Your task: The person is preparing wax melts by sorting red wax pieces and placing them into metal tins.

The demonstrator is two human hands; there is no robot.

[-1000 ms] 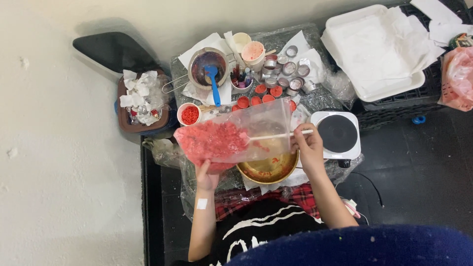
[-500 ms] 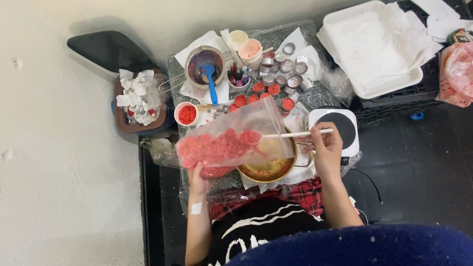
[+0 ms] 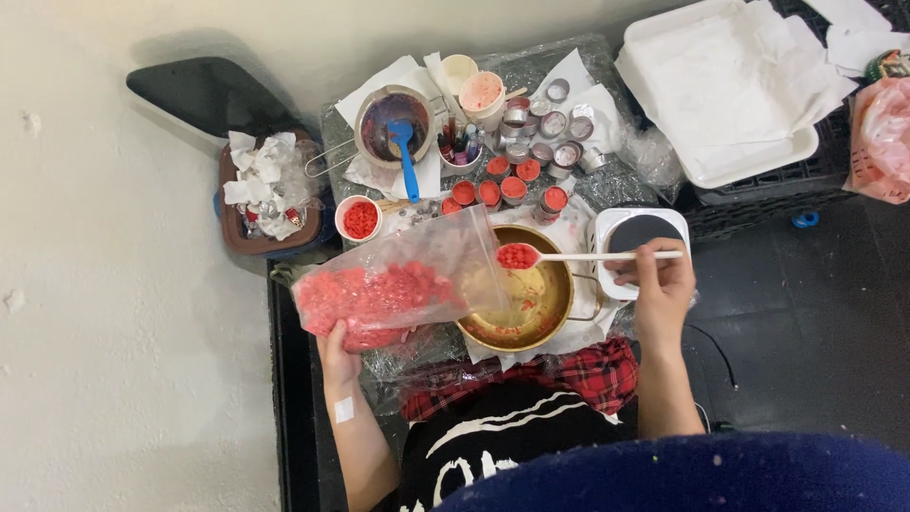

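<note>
Right hand [image 3: 661,284] grips the white spoon [image 3: 588,256], its bowl heaped with red pellets above the brass pot [image 3: 531,299] at the table's near edge. Left hand [image 3: 338,346] clutches the pellet bag [image 3: 389,289], apparently open-mouthed. Keep spoon level; tip centrally.

In the middle of the frame the left hand [image 3: 339,353] holds a clear plastic bag [image 3: 398,280] with red pieces inside. The right hand [image 3: 661,284] holds a white spoon [image 3: 588,255] full of red pieces over a golden pot [image 3: 531,296]. Behind the pot, toward the upper part of the frame, stand small red-filled cups [image 3: 502,188] and a white hot plate [image 3: 637,235].
</note>
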